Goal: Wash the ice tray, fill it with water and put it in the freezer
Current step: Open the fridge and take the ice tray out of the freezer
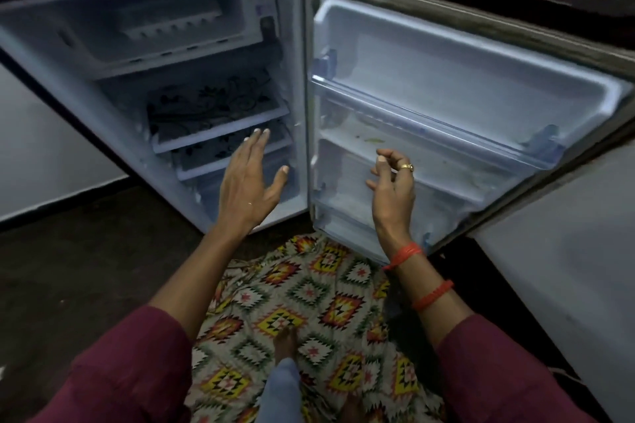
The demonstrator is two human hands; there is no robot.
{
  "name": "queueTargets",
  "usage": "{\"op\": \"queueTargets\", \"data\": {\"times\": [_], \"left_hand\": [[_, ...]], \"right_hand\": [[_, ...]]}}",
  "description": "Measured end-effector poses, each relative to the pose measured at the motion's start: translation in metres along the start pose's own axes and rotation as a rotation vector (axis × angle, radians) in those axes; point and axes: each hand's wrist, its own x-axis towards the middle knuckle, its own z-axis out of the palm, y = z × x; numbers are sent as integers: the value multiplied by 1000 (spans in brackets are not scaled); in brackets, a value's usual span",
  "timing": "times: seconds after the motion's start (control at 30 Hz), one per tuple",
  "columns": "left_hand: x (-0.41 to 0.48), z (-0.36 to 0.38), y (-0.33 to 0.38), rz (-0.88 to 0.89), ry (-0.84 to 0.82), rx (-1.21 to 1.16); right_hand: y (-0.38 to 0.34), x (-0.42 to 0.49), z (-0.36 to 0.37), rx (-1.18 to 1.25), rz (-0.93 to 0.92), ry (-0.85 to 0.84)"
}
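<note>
While the door (474, 55) stands open, the freezer (55, 34) holds the ice tray (171, 23).

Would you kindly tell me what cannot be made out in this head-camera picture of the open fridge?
1. Head view: the pale tray-like shape in the freezer compartment is dim and blurred, so I cannot tell whether it holds water.
2. The lowest shelf is partly hidden by the left hand.
3. The specks on the door shelf are too small to identify.
4. The fridge top is cut off by the upper edge.
</note>
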Motion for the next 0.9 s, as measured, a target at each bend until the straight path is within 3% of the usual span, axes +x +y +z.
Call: {"op": "queueTargets", "data": {"times": [0.33,0.67,0.9], "left_hand": [[72,-71,-107,-180,134,-136],[180,-108,-184,-419,332,-472],[251,-106,-233,-490,349,-544]], "right_hand": [[-17,38,165,-37,-11,-227],[-38,122,291,-78,-106,-431],[-61,183,360,-281,-270,-454]]}}
